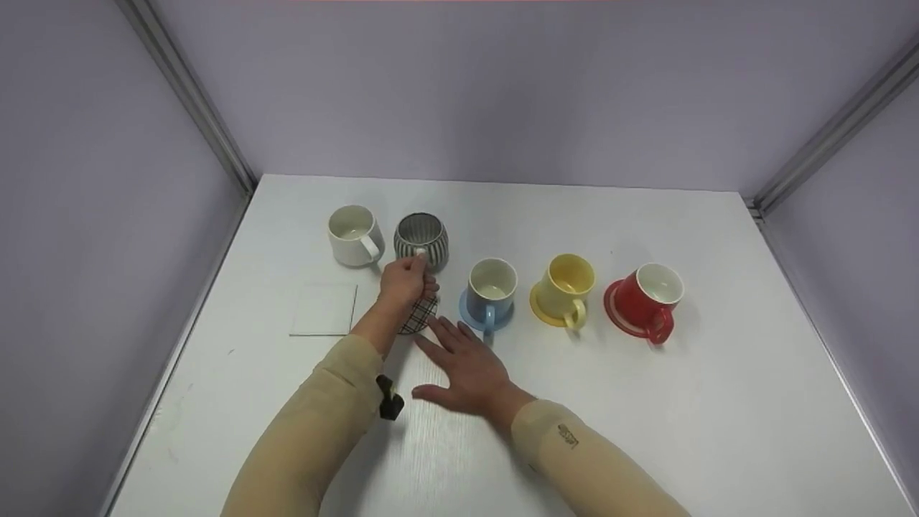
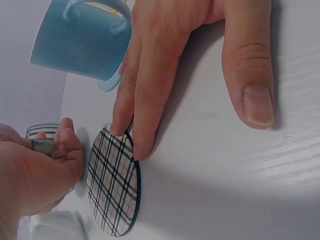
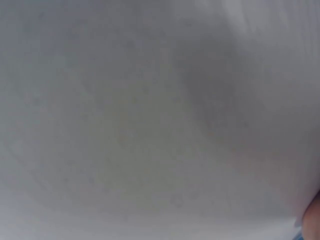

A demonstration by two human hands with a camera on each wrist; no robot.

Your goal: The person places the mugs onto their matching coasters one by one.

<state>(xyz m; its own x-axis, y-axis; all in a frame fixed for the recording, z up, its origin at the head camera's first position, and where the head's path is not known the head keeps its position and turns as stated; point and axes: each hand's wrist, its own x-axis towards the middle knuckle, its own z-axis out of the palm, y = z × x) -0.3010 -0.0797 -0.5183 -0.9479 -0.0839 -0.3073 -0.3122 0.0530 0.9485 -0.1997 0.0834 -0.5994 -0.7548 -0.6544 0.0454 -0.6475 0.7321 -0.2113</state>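
In the head view my left hand [image 1: 403, 281] grips the handle of a black-and-white striped mug [image 1: 421, 233] at the back of the table. The left wrist view shows its fingers curled round that handle. Between the hands lies a round checked coaster [image 2: 112, 180], partly covered by the left hand in the head view. My right hand [image 1: 470, 370] is spread flat near the table, its fingertips right at the coaster's edge. The right wrist view holds mostly a blurred pale surface, with a bit of skin [image 3: 312, 222] in the lower right corner.
A white mug [image 1: 355, 240] stands left of the striped one, behind a square white coaster [image 1: 323, 310]. To the right, a blue mug [image 1: 491, 294], a yellow mug [image 1: 563, 291] and a red mug [image 1: 637, 300] stand on matching round coasters. Walls enclose the table's back and sides.
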